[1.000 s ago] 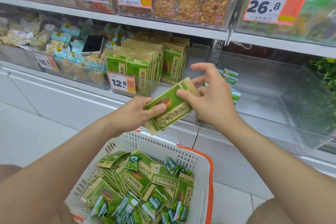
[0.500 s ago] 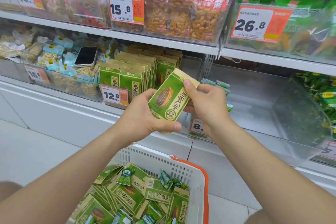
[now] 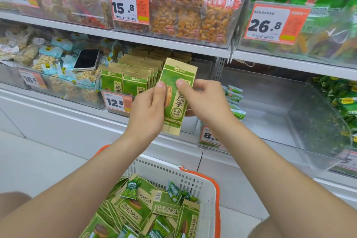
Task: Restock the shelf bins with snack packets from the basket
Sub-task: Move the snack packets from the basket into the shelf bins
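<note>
**Fig. Two hands square one seed packet in front of its bin.**

Our left hand (image 3: 148, 110) and right hand (image 3: 206, 102) each pinch the packet (image 3: 178, 106), thumbs in front and fingers behind. We judge they hold it upright and face-out to match the standing row (image 3: 123, 83) in the shelf bin (image 3: 204, 71) just behind. The packet is flat, green with tan ends, and pictures a seed. More lie in the basket (image 3: 193, 181) below.

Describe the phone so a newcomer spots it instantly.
On the lower shelf, find the clear bin tagged 16.5, left of the green seed packets. The phone lies screen-up on its pale blue snack packs, the only dark, smooth slab among crinkled wrappers.
</note>
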Available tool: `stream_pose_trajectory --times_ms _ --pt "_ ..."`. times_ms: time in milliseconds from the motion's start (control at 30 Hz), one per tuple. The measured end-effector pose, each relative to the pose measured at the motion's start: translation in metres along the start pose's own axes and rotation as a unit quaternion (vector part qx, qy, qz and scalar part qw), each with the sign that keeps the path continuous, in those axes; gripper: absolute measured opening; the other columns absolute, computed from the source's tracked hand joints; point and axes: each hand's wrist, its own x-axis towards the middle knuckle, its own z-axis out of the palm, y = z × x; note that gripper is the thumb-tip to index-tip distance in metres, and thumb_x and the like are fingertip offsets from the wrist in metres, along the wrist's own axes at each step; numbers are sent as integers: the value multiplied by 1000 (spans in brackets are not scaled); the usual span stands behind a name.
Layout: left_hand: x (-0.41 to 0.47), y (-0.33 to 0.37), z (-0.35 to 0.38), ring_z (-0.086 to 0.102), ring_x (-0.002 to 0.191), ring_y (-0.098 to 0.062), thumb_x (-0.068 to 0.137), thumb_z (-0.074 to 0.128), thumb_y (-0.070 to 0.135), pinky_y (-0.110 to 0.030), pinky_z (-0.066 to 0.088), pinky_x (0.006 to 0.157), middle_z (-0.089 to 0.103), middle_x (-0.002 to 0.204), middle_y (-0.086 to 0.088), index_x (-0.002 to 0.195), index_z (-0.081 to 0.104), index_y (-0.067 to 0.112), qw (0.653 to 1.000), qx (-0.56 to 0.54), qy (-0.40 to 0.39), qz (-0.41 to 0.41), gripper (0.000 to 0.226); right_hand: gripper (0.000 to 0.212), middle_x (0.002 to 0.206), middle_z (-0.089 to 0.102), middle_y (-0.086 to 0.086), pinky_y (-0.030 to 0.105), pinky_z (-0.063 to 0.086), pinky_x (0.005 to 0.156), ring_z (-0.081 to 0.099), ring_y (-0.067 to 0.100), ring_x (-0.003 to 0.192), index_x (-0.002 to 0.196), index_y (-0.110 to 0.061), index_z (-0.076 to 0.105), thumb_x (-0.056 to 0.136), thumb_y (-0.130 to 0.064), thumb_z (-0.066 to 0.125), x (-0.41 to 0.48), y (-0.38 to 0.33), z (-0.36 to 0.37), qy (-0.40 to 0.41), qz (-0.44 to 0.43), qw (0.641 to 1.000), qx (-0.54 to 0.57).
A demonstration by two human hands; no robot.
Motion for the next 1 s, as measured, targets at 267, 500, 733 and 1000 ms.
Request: stream_pose_trajectory --times_ms 267,500,733,1000 --pt "43 -14 -28 49 106 -33 97 59 23 -46 41 88 54 120 -7 117 57 17 916 368 74 138 21 22 81 69 -7 19 35 73 59 24 83 101 -23 59 94 -41 71 33 2 4 169 -176 949 -202" --pt "64 -26 -39 18 150 -39 84 74 42 -58 27 113 15 167 -9 151 31 22 860 507 2 60 82 20 116 60 16 37 34 75 58 41 110 113 -10 57 100 -25 63 73 13 45 116 -80 931 -337" --pt "83 -36 -44 4 156 -38 84 70 52 -62 19 119 7 171 -7 155 22 24 854 517 -33 39 90 31 131 57 24 44 50 96 59 45 120 123 -2 54 97 -13 66 108 19 67 119 56 948 -289" --pt "87 -42 -42 7 154 -40 82 68 53 -63 22 118 15 167 -11 153 25 21 853 517 -37 61 89 29 132 58 20 40 51 92 62 41 118 124 -9 58 96 -13 65 129 34 77 147 73 943 -290"
